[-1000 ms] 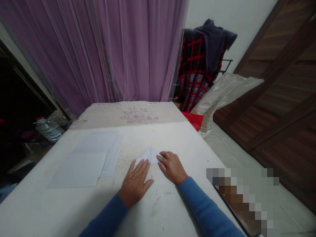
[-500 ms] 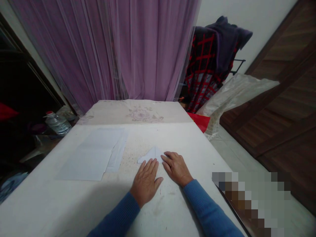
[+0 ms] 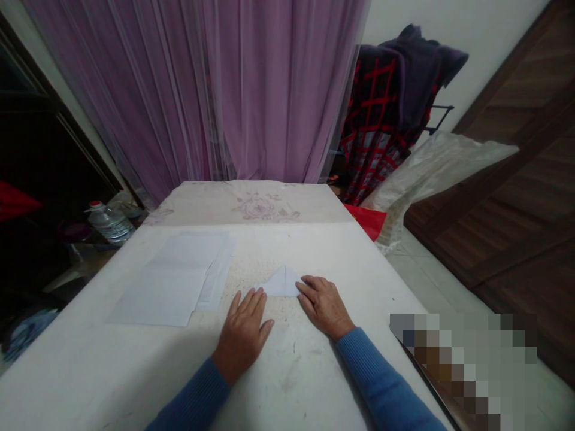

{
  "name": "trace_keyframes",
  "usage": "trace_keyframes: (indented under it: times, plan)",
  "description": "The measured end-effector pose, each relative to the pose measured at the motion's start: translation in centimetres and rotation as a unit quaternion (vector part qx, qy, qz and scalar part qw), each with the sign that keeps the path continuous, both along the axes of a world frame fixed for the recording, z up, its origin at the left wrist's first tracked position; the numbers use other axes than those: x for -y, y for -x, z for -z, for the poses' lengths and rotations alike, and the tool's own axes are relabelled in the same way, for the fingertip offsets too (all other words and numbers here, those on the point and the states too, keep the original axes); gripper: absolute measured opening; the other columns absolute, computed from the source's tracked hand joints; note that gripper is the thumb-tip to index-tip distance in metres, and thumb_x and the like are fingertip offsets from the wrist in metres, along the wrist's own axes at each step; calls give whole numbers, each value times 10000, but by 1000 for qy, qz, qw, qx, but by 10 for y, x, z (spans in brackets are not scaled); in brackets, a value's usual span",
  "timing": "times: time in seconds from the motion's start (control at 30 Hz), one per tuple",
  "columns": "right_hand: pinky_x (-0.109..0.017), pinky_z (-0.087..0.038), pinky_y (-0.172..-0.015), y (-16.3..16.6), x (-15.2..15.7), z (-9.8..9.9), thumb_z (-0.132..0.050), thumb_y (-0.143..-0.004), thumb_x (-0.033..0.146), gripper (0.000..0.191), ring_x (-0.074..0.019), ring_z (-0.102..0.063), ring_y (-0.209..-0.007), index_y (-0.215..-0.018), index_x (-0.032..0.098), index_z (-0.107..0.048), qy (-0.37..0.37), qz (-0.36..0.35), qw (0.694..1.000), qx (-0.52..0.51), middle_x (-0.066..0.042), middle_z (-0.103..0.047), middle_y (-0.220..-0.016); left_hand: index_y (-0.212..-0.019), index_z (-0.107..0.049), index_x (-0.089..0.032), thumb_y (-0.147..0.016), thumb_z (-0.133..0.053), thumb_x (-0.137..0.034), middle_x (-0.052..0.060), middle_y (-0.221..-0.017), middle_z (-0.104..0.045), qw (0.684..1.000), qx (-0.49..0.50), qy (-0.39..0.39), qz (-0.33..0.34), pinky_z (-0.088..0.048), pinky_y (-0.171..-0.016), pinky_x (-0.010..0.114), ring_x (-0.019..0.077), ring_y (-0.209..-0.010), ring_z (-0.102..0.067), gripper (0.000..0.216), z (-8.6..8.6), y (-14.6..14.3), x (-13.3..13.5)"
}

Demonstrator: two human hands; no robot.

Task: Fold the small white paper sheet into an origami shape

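A small folded white paper (image 3: 282, 282), triangular in outline, lies on the white table (image 3: 314, 251) in front of me. My right hand (image 3: 324, 304) rests flat on the table with its fingertips on the paper's right edge. Lying flat with fingers stretched out, my left hand (image 3: 244, 330) sits just left of the paper and a little apart from it. Both arms wear blue sleeves.
A stack of white paper sheets (image 3: 177, 276) lies on the table to the left. Purple curtains (image 3: 215, 90) hang behind. A plaid garment (image 3: 381, 114) and a plastic bag (image 3: 431, 167) stand at the right, a water bottle (image 3: 108, 221) on the floor at left.
My left hand has slid left and back off the folded paper, now lying flat beside it. My right hand stays at the paper's right edge.
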State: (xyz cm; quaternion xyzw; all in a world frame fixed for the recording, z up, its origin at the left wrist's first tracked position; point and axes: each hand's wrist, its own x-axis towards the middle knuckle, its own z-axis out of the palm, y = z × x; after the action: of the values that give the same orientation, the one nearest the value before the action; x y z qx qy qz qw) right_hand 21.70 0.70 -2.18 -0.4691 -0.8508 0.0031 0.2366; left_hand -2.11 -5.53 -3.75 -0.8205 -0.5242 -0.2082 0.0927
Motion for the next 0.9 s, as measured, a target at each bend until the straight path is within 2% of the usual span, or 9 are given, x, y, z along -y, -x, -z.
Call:
trace_keyframes:
  times: [0.17, 0.33, 0.53, 0.63, 0.73, 0.8, 0.9]
  plan:
    - [-407, -430, -920, 1, 1, 3, -504, -927, 294, 358, -246, -539, -1111, -1257, 190, -594, -32, 0, 999, -26, -135, -606, -1215, -1294, -555, -179, -938, -409, -358, 135, -1370, -559, 994, 47, 21, -101, -328, -1101, 540, 296, -1302, -477, 425, 2, 18, -10]
    - [-481, -342, -1002, 8, 4, 2, -571, -887, 315, 383, -290, -453, -1243, -1256, 213, -593, -45, 1, 999, -9, -143, -544, -1335, -1157, -626, -269, -895, -499, -334, 77, -1327, -603, 986, 85, 75, -119, -317, -1087, 579, 292, -1283, -493, 298, 0, 15, -23]
    - [-453, -361, -972, 15, -1, 1, -570, -906, 267, 268, -258, -526, -1161, -1157, 233, -658, -43, 1, 999, -16, -116, -611, -1267, -1001, -649, -294, -881, -514, -264, 32, -1299, -625, 975, 147, 121, -115, -295, -1080, 622, 279, -1293, -484, 182, -9, 9, -30]
    - [-398, -421, -901, 15, -5, 5, -516, -932, 244, 249, -222, -608, -1037, -1121, 228, -678, -42, 11, 998, -41, -96, -688, -1139, -1112, -608, -275, -889, -505, -277, 52, -1284, -634, 969, 187, 116, -110, -326, -1087, 586, 256, -1248, -533, 246, -9, 11, -32]
    - [-344, -477, -830, 14, -9, 7, -452, -952, 261, 278, -201, -661, -932, -1083, 219, -693, -23, 47, 994, -98, -76, -731, -1032, -1278, -517, -232, -880, -521, -313, 92, -1285, -626, 962, 238, 91, -100, -431, -1050, 476, 233, -1190, -582, 406, -8, 14, -35]
    - [-322, -500, -814, 14, -11, 2, -429, -949, 282, 300, -199, -676, -911, -1047, 218, -705, 2, 65, 987, -149, -65, -739, -1010, -1322, -487, -226, -872, -535, -334, 98, -1304, -611, 956, 267, 85, -85, -473, -1019, 420, 228, -1196, -579, 466, -11, 15, -37]
    - [-288, -509, -725, 17, -10, -11, -429, -923, 304, 309, -194, -686, -813, -958, 216, -723, 57, 65, 976, -200, -48, -749, -916, -1352, -465, -235, -869, -544, -345, 90, -1361, -569, 947, 300, 103, -59, -461, -1041, 402, 226, -1252, -537, 502, -24, 10, -38]
